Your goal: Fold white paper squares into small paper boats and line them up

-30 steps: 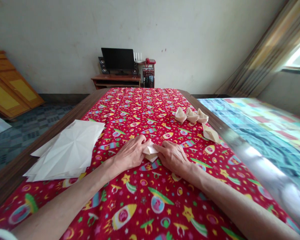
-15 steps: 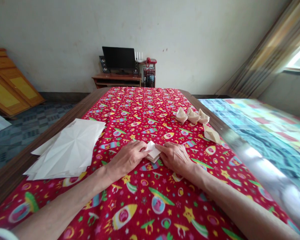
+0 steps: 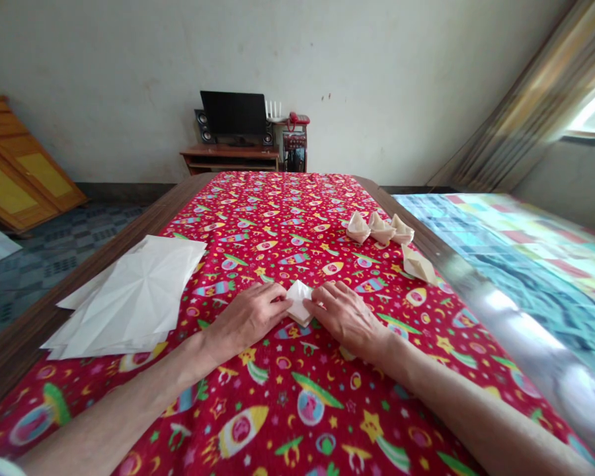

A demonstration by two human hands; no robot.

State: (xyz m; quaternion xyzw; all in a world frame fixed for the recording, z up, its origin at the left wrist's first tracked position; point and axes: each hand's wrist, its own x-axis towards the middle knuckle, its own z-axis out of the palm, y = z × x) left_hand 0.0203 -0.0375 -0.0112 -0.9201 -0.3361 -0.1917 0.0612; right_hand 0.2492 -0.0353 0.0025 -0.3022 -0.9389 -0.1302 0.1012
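Between my hands, a small square of folded white paper (image 3: 299, 305) lies on the red patterned cloth, one corner pointing away from me. My left hand (image 3: 252, 311) pinches its left corner between thumb and fingers. On the opposite side, my right hand (image 3: 346, 314) grips the right corner, its thumb on the paper's upper face and its fingers curled. Left of my hands is a stack of creased white paper sheets (image 3: 133, 297). Toward the far right stand several folded paper shapes (image 3: 381, 229), with one flatter folded piece (image 3: 418, 264) nearer to me.
The red cloth (image 3: 277, 218) covers a dark wooden table (image 3: 178, 210). Beyond it are a monitor (image 3: 234, 118), speakers and a red telephone (image 3: 293, 120) on a low desk. A bed with a colourful cover (image 3: 496, 264) adjoins the right side; a wooden cabinet (image 3: 24, 172) stands left.
My right hand's grip has shifted: its thumb now lies over the paper's right side, where the index finger pressed before. My left hand still holds the left corner.
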